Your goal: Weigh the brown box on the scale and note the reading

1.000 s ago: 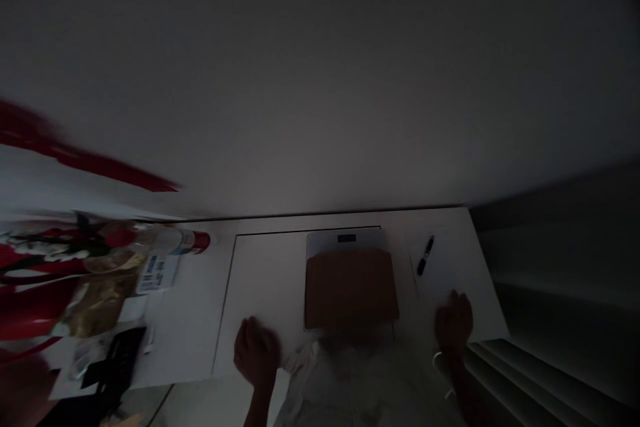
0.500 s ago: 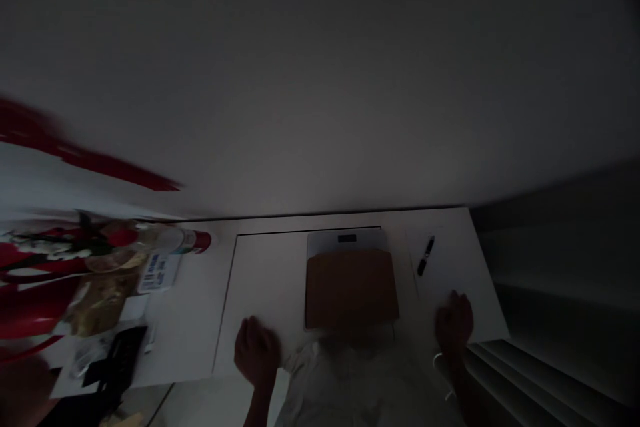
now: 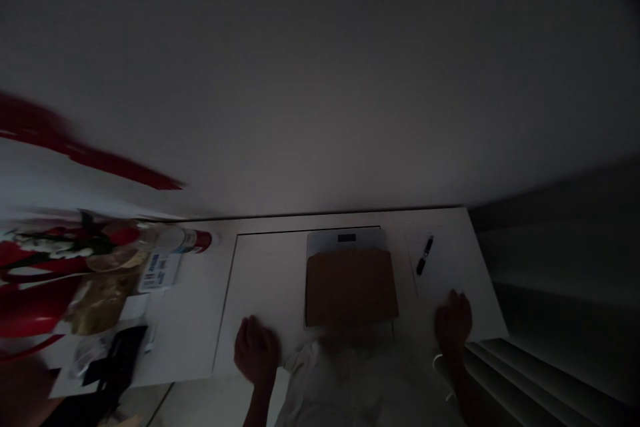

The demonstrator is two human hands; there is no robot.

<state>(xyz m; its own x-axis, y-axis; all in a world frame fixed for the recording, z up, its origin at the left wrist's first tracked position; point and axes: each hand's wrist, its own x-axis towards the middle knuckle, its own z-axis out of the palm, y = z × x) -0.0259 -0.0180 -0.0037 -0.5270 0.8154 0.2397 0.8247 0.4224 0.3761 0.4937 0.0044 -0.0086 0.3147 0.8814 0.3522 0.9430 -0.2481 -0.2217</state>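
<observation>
left grip (image 3: 257,349) rests on the desk (image 3: 193,310) in a loose, empty fist; right grip (image 3: 453,321) lies at the desk edge, too dim to tell its state. between and just beyond them a brown card sheet (image 3: 351,287) lies on a scale (image 3: 346,240): probably light and stiff, best taken by its side edges. its near edge is lost in shadow.

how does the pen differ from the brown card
The pen is black, thin and slanted, right of the middle; the brown card is broad, squared up and central. The card covers part of a grey scale; the pen lies on the white table. Both lie flat and untouched.
</observation>
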